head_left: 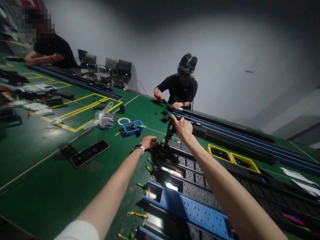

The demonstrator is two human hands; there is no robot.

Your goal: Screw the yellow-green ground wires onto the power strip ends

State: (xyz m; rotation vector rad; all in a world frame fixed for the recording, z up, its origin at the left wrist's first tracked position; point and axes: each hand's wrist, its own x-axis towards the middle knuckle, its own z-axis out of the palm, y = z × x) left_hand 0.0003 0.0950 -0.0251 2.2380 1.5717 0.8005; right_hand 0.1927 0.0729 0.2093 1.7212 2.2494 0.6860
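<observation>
My right hand (183, 128) is wrapped round a black power screwdriver (170, 131), which points down at the end of a grey socket strip (178, 145). Beside that end is my left hand (150, 142), its fingers curled at the strip's edge; what they pinch, if anything, is too small to make out. More socket strips lie side by side toward me, among them a blue socket strip (190, 206). Yellow-green earth wires (137, 214) with ring lugs stick out from their left ends.
A blue tray (132, 132), a white ring (123, 121), a plastic bag (105, 120) and a phone (90, 153) lie to the left. Yellow bins (245, 162) stand right of the strips. Across the table one person (183, 86) holds an orange-black tool; another person (53, 50) leans at far left.
</observation>
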